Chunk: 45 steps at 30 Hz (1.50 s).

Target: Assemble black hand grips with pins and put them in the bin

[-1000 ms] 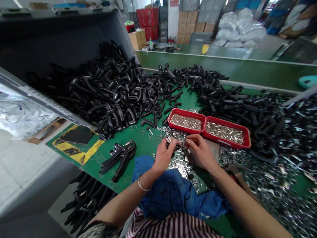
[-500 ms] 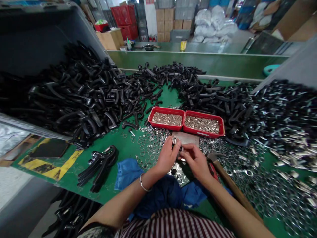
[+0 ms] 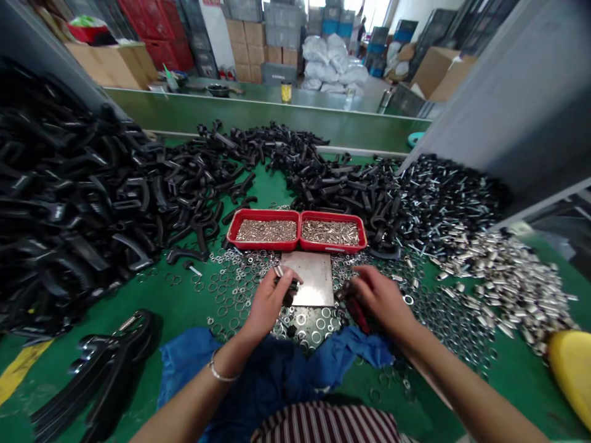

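Note:
My left hand (image 3: 266,304) is closed around a small black part with a silver metal sleeve (image 3: 279,271) showing above the fingers. To its right lies a bare metal plate (image 3: 310,280). My right hand (image 3: 381,301) has its fingers curled over the handle of a hammer, whose dark head (image 3: 341,291) points toward the plate; most of the handle is hidden under the hand and forearm. Just below those fingers, a red-handled tool (image 3: 358,315) is partly covered. Loose metal rings (image 3: 316,336) surround both hands, and a blue cloth (image 3: 277,369) lies in front of me.
Two red trays (image 3: 300,229) of small metal pieces stand beyond the plate. Black lever-like parts (image 3: 92,203) are heaped left and behind. Bolts with black heads (image 3: 447,191) and silver sleeves (image 3: 521,283) pile up on the right. Assembled black parts (image 3: 111,369) lie front left.
The view has swung right. My hands were together at the small black part; now they are apart. My right hand has let go of it and moved right onto the hammer.

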{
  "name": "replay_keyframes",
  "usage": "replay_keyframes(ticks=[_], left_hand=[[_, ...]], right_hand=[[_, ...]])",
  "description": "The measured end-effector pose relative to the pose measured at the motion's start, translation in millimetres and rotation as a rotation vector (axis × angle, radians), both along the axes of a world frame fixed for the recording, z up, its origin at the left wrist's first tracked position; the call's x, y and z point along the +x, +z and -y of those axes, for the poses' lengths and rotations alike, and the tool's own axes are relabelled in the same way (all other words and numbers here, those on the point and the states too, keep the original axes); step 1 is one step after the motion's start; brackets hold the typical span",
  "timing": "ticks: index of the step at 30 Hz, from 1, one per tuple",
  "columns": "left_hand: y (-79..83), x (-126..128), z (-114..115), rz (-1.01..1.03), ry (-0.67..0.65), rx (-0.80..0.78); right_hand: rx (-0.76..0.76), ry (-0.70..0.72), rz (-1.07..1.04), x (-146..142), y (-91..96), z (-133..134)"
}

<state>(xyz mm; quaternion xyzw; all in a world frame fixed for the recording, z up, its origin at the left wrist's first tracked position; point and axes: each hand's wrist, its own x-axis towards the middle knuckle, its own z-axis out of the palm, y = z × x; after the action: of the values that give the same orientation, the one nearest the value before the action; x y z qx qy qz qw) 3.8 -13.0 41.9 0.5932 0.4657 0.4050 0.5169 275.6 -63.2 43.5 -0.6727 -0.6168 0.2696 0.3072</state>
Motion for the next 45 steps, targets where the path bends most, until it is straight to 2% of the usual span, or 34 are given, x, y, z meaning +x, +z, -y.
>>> replay_keyframes(ticks=[1,2,4,6,9,12,14,17,19,21,23,25,26,28,30,33,36,42,44,45], left_hand=[[-2.0,0.6,-3.9,0.079,0.058,-0.044],[-3.4,1.7,-8.3,0.152,0.106,-0.08],[-4.0,6.5,-17.6,0.271,0.161,-0.125],[-1.4,15.7,-26.5,0.361,0.165,-0.14],[5.5,35.2,-38.1,0.484,0.158,-0.138],[8.0,52.1,-45.5,0.607,0.15,-0.15],[4.5,57.6,-46.6,0.671,0.133,-0.177],[-6.1,58.7,-44.1,0.712,0.097,-0.243],[-13.0,57.9,-41.8,0.703,0.08,-0.285],[-17.2,57.9,-40.2,0.691,0.073,-0.302],[-18.6,58.8,-39.2,0.695,0.071,-0.308],[-17.9,59.6,-38.3,0.702,0.076,-0.312],[-17.4,59.7,-37.9,0.708,0.076,-0.311],[-16.6,58.9,-37.1,0.714,0.064,-0.293],[-16.9,56.2,-36.9,0.692,0.049,-0.264],[-17.6,49.8,-38.4,0.603,0.082,-0.235],[-14.5,43.8,-39.8,0.523,0.083,-0.204],[-0.7,41.7,-32.9,0.322,-0.102,-0.157],[0.6,42.6,-30.4,0.227,-0.103,-0.086],[0.2,43.1,-29.7,0.169,-0.094,-0.042]], right_hand=[[0.069,-0.13,0.206,33.2,-3.3,-4.5],[0.075,-0.258,0.37,67.0,-6.7,-10.0],[0.068,-0.447,0.463,128.9,-12.7,-23.6],[0.063,-0.555,0.51,174.2,-16.4,-39.8],[0.03,-0.567,0.517,207.4,-18.7,-64.1],[-0.017,-0.488,0.465,215.4,-17.2,-77.2],[-0.037,-0.448,0.412,214.9,-12.4,-75.4],[-0.012,-0.452,0.346,203.0,1.6,-60.9],[0.039,-0.459,0.304,179.1,13.9,-49.9],[0.07,-0.401,0.223,136.4,25.8,-41.4],[0.089,-0.268,0.075,77.6,34.6,-36.9],[0.18,-0.141,-0.296,14.1,38.4,-36.5],[0.212,-0.104,-0.394,-14.7,38.2,-37.3],[0.222,-0.048,-0.459,-59.2,33.9,-39.5],[0.227,-0.006,-0.385,-83.4,26.6,-41.1],[0.272,0.067,-0.098,-89.2,16.8,-41.0],[0.268,0.181,0.097,-76.4,13.7,-39.6],[0.331,0.409,0.192,-49.0,19.3,-38.3],[0.263,0.386,0.11,-49.5,20.4,-37.7],[0.182,0.343,0.015,-52.1,20.2,-37.1]])
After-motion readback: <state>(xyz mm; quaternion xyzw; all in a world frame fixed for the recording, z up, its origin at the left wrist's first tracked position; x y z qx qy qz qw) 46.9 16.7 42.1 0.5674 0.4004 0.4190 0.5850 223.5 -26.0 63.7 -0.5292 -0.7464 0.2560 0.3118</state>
